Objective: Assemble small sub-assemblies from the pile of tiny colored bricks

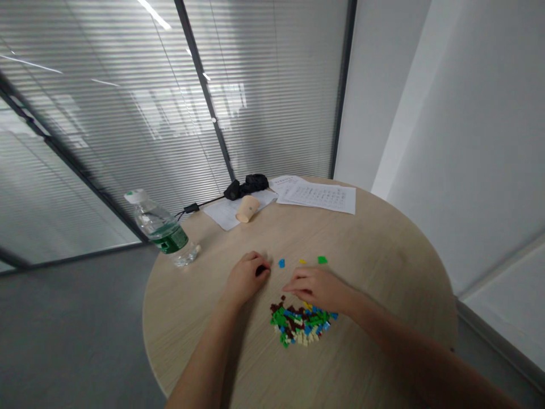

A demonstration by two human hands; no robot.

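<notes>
Your L hand [249, 277] is curled, R hand [319, 287] half open; can't tell if holding any. Bricks [300, 322] prob. light, hard; pinch by sides.

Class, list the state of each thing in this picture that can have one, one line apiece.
Plastic bottle: capped, standing
Paper cup: apparently on its side
Toy bricks: loosely heaped
Blue piece: separate
Yellow piece: separate
Green piece: separate
Printed sheets: flat, overlapping
Blinds: lowered
Left hand: fingers curled
Right hand: palm down, near the toy bricks, grip unclear
</notes>
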